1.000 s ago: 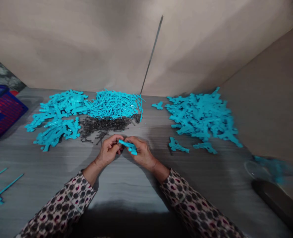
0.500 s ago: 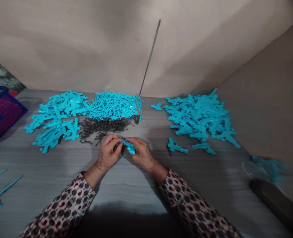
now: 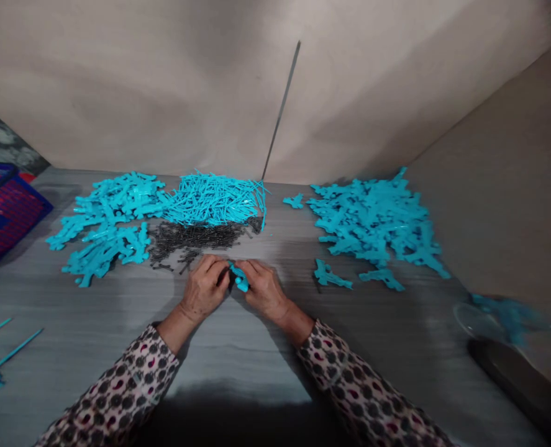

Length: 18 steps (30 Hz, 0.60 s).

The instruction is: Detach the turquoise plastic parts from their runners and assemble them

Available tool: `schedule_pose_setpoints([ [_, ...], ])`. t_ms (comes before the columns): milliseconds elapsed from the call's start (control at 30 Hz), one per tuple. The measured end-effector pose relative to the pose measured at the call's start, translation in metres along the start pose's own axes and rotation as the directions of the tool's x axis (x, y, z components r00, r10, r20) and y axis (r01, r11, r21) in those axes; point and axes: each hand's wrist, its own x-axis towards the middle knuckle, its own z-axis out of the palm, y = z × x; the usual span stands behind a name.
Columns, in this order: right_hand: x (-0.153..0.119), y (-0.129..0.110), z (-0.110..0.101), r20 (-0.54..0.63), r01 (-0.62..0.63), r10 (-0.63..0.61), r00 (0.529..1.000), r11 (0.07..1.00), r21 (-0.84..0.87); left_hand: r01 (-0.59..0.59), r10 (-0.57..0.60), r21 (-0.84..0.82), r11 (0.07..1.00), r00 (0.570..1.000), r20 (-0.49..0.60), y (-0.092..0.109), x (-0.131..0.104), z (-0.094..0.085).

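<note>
My right hand [image 3: 264, 290] is closed round a small turquoise plastic part [image 3: 241, 280], whose lower end shows between the two hands. My left hand [image 3: 205, 287] is pinched close against the part's upper left end. Its fingertips hide whatever they grip. Just beyond my hands lies a heap of thin black pins [image 3: 200, 239]. Behind that heap is a pile of thin turquoise sticks [image 3: 214, 197]. Flat turquoise plastic parts form one pile at the left [image 3: 117, 202] and a bigger pile at the right [image 3: 373, 214].
A blue basket [image 3: 17, 211] with red things in it stands at the far left. Turquoise stick pieces [image 3: 12, 357] lie at the lower left. Two loose parts [image 3: 333, 275] are near the right pile. A dark elongated object [image 3: 512, 379] sits at lower right. Walls [image 3: 163, 93] bound the table.
Both hands have come slightly closer together around the turquoise part. Less of the part shows now, and the left fingers have curled in tighter.
</note>
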Motion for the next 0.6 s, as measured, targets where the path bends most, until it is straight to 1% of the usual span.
schedule_pose_setpoints([
  [333, -0.0001, -0.0025, 0.0034, 0.021, -0.013, 0.014, 1.0, 0.999, -0.038, 0.009, -0.01, 0.015, 1.0, 1.0, 0.028, -0.0012, 0.0001, 0.0011],
  [600, -0.0004, -0.0015, 0.0055, 0.039, -0.018, 0.02, 0.999, 0.998, -0.052, 0.077, -0.088, 0.064, 0.995, 0.98, 0.178, -0.0013, -0.0004, 0.0019],
])
